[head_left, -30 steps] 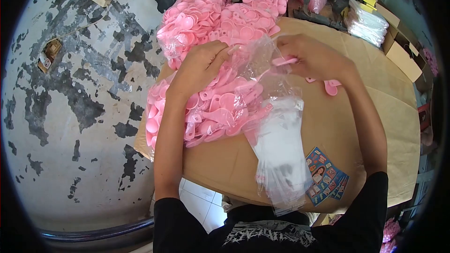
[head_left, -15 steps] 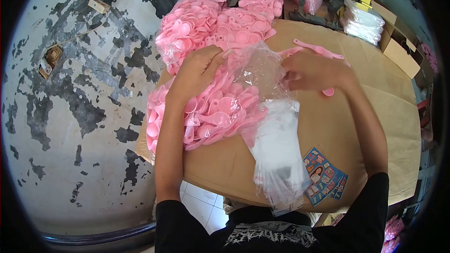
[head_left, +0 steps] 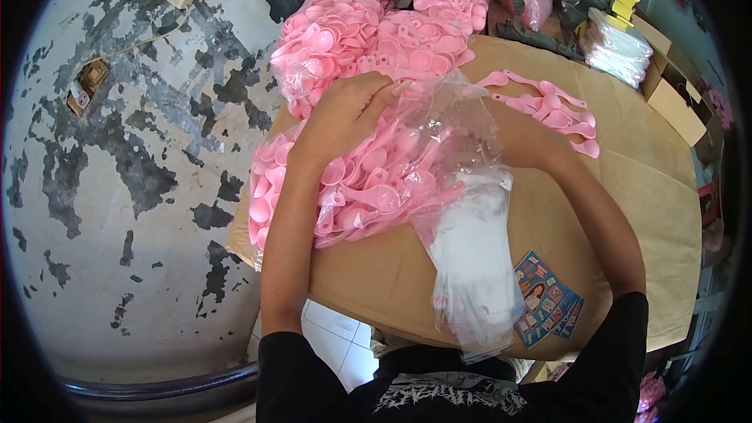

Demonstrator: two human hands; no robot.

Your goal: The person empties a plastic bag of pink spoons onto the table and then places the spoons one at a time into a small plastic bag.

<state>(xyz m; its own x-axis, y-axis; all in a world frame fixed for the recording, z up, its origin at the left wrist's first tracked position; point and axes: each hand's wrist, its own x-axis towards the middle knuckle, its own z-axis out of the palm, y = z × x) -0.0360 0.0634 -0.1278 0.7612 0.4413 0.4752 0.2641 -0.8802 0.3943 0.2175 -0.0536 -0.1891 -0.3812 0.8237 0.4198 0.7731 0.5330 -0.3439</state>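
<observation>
My left hand is closed on the upper edge of a clear plastic bag full of pink spoons. Behind the bag's transparent film, my right hand reaches in at the open mouth, its fingers hidden by plastic and glare. Several loose pink spoons lie on the brown table covering beyond my right hand. Just below the bag's right side is a stack of clear flat pouches. Blue printed cards are fanned out beside the pouches.
More filled bags of pink spoons stand at the back left of the table. An open cardboard box and a stack of plastic packets sit at the back right. A peeling wall borders the left side.
My right hand has moved left into the bag's mouth. More loose spoons now show on the table behind it. My left hand keeps its hold. The view has shifted slightly.
</observation>
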